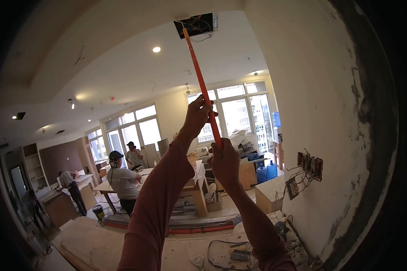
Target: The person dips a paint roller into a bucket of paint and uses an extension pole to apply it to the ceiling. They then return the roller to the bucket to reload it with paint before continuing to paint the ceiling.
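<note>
My left hand (198,116) is closed around the middle of a long red conduit pipe (196,67). Lower down, my right hand (225,163) grips the same pipe at its bottom end. The pipe slants up and a little to the left, and its orange-toned tip overlaps the edge of a dark square ceiling opening (200,28). Loose wires hang inside and below that opening. Both arms are raised, in reddish sleeves.
Exposed wires stick out of wall boxes (310,167) on the right. Below lies a dusty board (95,244) with a scraper (197,261) and cable. Several people work at tables at the left, one person (123,183) nearest. Blue water jugs (271,170) stand behind.
</note>
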A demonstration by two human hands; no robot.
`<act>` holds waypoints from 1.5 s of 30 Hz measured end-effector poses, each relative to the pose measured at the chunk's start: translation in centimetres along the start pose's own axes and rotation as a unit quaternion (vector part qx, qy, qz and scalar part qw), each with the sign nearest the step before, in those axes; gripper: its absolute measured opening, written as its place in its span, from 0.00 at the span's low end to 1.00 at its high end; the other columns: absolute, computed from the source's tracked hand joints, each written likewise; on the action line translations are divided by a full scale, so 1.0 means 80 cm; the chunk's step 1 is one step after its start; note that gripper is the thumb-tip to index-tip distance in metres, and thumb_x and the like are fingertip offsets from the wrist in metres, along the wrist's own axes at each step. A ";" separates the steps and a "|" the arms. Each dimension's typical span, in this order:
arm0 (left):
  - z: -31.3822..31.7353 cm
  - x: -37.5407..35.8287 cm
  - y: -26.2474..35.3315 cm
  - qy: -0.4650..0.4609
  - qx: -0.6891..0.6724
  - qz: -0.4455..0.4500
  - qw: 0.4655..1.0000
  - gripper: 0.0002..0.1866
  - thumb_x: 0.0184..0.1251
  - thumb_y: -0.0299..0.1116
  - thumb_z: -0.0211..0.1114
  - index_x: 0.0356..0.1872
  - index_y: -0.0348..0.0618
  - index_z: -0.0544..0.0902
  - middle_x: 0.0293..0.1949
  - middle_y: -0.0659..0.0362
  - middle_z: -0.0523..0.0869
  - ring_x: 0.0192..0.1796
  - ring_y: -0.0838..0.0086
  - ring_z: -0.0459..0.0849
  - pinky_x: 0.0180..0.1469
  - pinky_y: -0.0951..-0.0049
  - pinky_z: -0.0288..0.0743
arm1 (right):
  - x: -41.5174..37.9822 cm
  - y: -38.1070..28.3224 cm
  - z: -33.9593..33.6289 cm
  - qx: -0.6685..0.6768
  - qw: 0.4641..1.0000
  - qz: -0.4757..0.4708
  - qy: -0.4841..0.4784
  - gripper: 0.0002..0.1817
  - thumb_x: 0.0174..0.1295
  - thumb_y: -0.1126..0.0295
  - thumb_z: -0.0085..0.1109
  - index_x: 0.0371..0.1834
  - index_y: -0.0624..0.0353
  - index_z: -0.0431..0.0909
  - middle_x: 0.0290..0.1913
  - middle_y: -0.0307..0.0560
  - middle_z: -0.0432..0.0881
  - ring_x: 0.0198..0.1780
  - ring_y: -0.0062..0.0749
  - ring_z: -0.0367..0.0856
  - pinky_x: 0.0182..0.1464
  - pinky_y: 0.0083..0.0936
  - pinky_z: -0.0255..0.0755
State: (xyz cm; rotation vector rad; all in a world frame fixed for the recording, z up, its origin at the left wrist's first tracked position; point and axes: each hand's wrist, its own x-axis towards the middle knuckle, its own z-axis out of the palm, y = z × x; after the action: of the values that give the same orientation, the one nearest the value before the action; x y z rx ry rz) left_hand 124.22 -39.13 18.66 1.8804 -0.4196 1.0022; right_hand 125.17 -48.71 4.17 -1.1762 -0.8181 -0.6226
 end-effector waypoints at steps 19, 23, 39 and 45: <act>-0.016 -0.076 0.035 -0.009 0.038 0.050 0.998 0.27 0.69 0.28 0.56 0.70 0.38 0.68 0.52 0.53 0.79 0.41 0.70 0.86 0.40 0.67 0.84 | -0.075 -0.046 -0.003 0.032 0.999 -0.006 -0.018 0.11 0.71 0.68 0.51 0.48 0.66 0.72 0.27 0.58 0.83 0.30 0.51 0.86 0.32 0.42 0.76; -0.023 -0.044 0.019 -0.008 0.052 0.030 0.998 0.23 0.69 0.29 0.57 0.64 0.36 0.71 0.50 0.54 0.79 0.41 0.70 0.86 0.40 0.68 0.84 | -0.049 -0.034 0.008 0.026 1.000 -0.008 -0.015 0.10 0.70 0.68 0.52 0.44 0.66 0.72 0.27 0.57 0.83 0.30 0.51 0.86 0.32 0.43 0.75; -0.029 -0.011 0.003 -0.012 0.014 0.012 1.000 0.20 0.70 0.28 0.56 0.62 0.36 0.72 0.48 0.56 0.79 0.41 0.70 0.86 0.41 0.67 0.84 | -0.015 -0.016 0.022 -0.017 1.000 0.005 -0.004 0.10 0.70 0.66 0.54 0.41 0.65 0.73 0.27 0.59 0.84 0.30 0.56 0.85 0.35 0.47 0.74; -0.028 -0.051 0.020 -0.006 0.015 0.045 0.999 0.27 0.69 0.27 0.57 0.70 0.40 0.68 0.51 0.55 0.79 0.40 0.71 0.86 0.40 0.68 0.83 | -0.053 -0.035 0.015 0.003 1.000 -0.019 0.008 0.10 0.69 0.68 0.54 0.45 0.65 0.74 0.27 0.57 0.83 0.30 0.53 0.85 0.32 0.43 0.75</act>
State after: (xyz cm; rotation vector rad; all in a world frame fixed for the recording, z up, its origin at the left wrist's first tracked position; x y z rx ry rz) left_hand 119.62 -38.53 16.90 1.9100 -0.5021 1.0615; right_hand 120.30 -48.29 2.44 -1.1516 -0.8289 -0.6592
